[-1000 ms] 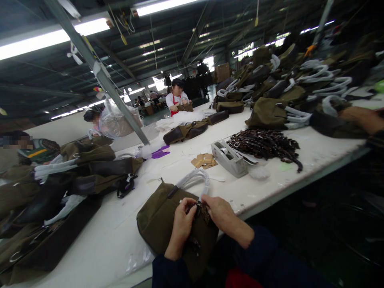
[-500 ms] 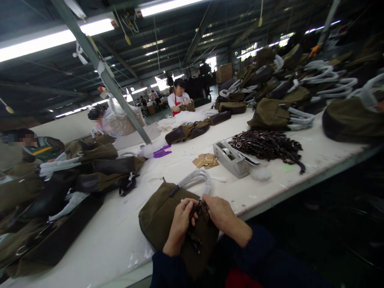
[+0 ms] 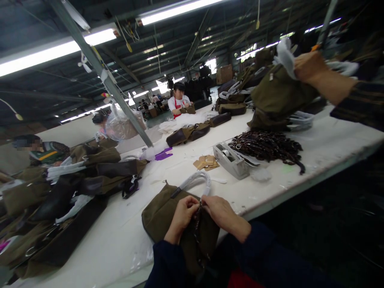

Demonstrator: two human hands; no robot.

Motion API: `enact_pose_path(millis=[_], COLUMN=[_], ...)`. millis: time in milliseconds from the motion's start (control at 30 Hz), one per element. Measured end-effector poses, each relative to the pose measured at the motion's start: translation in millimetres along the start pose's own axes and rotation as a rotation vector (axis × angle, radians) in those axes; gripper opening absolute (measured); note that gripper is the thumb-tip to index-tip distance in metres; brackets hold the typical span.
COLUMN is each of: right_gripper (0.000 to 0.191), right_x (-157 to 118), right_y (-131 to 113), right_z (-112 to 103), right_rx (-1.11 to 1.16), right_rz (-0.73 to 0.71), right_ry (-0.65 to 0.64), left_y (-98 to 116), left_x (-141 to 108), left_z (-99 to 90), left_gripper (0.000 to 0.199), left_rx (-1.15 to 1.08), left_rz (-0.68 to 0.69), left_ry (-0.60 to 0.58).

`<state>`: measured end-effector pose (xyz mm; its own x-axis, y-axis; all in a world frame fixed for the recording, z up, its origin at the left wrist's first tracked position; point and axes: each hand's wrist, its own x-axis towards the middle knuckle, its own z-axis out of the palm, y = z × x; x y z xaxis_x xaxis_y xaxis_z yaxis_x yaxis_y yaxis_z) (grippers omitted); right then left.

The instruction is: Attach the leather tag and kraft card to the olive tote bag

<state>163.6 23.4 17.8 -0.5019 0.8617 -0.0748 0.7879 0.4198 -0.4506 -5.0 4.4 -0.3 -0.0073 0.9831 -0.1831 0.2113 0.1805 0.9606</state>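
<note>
You are working at the near edge of a long white bench [image 3: 99, 240], with your left hand [image 3: 181, 220] and right hand [image 3: 223, 221] held close together over an olive canvas handbag [image 3: 159, 216]. The handbag is lying flat on the bench directly in front of you, with its white-wrapped handle [image 3: 195, 182] arching toward the far side. You are pinching a dark studded strap [image 3: 198, 228] between the fingers [image 3: 190, 203] of both hands, with the hands almost touching. The strap is running from your grip down across the bag toward you. You cannot tell from this view whether it is fastened to the bag.

Beyond the handbag, a grey tape dispenser [image 3: 231, 161] is standing on the bench, with a heap of dark studded straps [image 3: 267, 147] to its right and kraft paper pieces [image 3: 206, 162] to its left. A purple plastic piece [image 3: 163, 155] is lying farther along the bench. Stacked olive-and-dark bags [image 3: 75, 176] are filling the left side of the bench. On the right, a co-worker's hand [image 3: 307, 66] is raising another olive bag [image 3: 279, 90] above the bench. At the far end, a co-worker in a red apron [image 3: 179, 100] is handling a bag.
</note>
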Motion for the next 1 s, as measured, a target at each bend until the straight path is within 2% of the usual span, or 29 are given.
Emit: enact_pose_path(millis=[200, 300, 433, 567, 700, 833, 933, 1000], right_gripper=[0.021, 0.024, 0.022, 0.026, 0.03, 0.024, 0.021, 0.021], right_x=[-9, -14, -13, -3, 4, 6, 7, 8], right_y=[20, 33, 36, 27, 25, 25, 25, 26], right_z=[-14, -24, -32, -25, -17, -16, -14, -10], right_rx=[0.079, 0.193, 0.549, 0.976, 1.075, 1.046, 1.09, 1.155], right_rz=[-0.024, -0.031, -0.053, -0.108, -0.076, -0.134, -0.133, -0.069], right_ry=[0.013, 0.058, 0.083, -0.085, -0.103, -0.116, -0.072, -0.025], left_y=[24, 44, 68, 81, 79, 64, 47, 33], left_x=[-18, -30, -40, -40, -36, -30, -29, -32], left_z=[2.5, 1.7, 2.9, 6.6, 7.4, 5.5, 7.6, 12.6], left_gripper=[0.01, 0.011, 0.012, 0.011, 0.009, 0.012, 0.021, 0.024], left_rx=[0.243, 0.292, 0.218, 0.132, 0.076, 0.031, 0.044, 0.157], left_rz=[0.284, 0.328, 0.349, 0.35, 0.329, 0.296, 0.252, 0.222], left_ry=[0.141, 0.163, 0.136, 0.102, 0.103, 0.098, 0.207, 0.236])
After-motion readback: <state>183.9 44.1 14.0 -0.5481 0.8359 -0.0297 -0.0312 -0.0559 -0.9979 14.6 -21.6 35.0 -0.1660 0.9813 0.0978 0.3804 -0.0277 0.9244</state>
